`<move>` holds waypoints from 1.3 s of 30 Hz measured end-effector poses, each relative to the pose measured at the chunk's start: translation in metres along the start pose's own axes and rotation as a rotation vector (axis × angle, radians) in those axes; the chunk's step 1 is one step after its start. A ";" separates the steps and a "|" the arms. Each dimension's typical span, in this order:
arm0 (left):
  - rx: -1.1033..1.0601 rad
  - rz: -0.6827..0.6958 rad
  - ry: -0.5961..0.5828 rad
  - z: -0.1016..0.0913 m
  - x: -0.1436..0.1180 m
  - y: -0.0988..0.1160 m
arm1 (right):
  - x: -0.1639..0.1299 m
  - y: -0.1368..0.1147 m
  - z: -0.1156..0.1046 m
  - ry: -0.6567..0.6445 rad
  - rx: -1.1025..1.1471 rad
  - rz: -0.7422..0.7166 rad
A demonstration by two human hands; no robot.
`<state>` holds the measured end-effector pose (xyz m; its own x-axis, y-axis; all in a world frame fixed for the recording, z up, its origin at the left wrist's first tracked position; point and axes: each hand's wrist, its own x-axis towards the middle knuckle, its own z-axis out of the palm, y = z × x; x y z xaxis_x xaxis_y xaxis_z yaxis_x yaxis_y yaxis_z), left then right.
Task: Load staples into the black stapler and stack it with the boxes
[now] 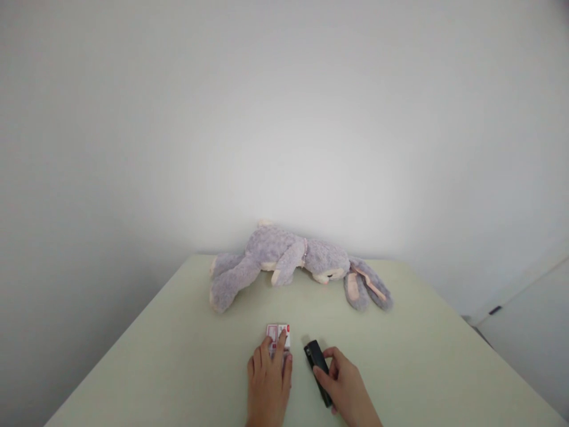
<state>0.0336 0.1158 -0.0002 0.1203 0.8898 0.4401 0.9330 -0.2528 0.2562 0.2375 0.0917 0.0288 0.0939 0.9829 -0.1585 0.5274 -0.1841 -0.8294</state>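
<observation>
Left hand (pixel 268 382) and right hand (pixel 347 382) lie nearest the camera, over the near part of the desk (pixel 186 367). Possible faults, left to right: the small red-and-white boxes (pixel 272 331) could slide or separate, the likely cause being uneven pressure from the fingertips on top of them; the black stapler (pixel 316 356) could twist or slip, since the grasp falls around its middle and leaves both ends without finger support. A leftward swing of its far end could also strike the boxes. Position relative to the fingers, left to right: the boxes sit side by side beneath the far fingertips of the left hand, whose fingers are extended and spread; whether they clamp anything cannot be told. The stapler lies to the right of the boxes, slanted with its far end leftward, grasped by the right hand with the thumb on top and other fingers at its right edge. Whether its weight rests on the desk cannot be told. Beyond both hands, a grey plush rabbit (pixel 275 246) lies along the far part of the desk, ears to the right.
</observation>
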 end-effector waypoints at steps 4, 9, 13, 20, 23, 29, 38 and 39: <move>0.015 0.007 -0.006 -0.003 -0.007 -0.010 | 0.001 0.003 0.016 -0.171 0.281 0.054; 0.053 -0.010 -0.014 -0.012 -0.024 -0.032 | 0.004 -0.010 0.072 -0.218 0.468 -0.036; 0.105 -0.053 -0.021 -0.023 -0.034 -0.064 | 0.007 -0.037 0.121 -0.292 0.564 -0.074; 0.222 -0.115 -0.052 -0.046 -0.032 -0.151 | 0.018 -0.090 0.186 -0.345 0.552 -0.124; 0.264 -0.121 -0.060 -0.053 -0.026 -0.177 | 0.023 -0.108 0.207 -0.330 0.545 -0.114; 0.251 -0.119 -0.007 -0.071 -0.018 -0.190 | 0.023 -0.121 0.215 -0.258 0.539 -0.069; -0.093 0.002 0.062 -0.070 -0.028 -0.115 | -0.001 -0.017 0.105 0.248 0.086 -0.321; -0.118 0.074 0.001 -0.059 -0.030 -0.099 | -0.004 -0.004 0.091 0.251 -0.014 -0.343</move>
<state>-0.0828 0.0920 0.0121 0.1873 0.8668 0.4621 0.8753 -0.3608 0.3221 0.1581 0.0882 -0.0162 0.1124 0.9585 0.2620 0.5755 0.1522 -0.8035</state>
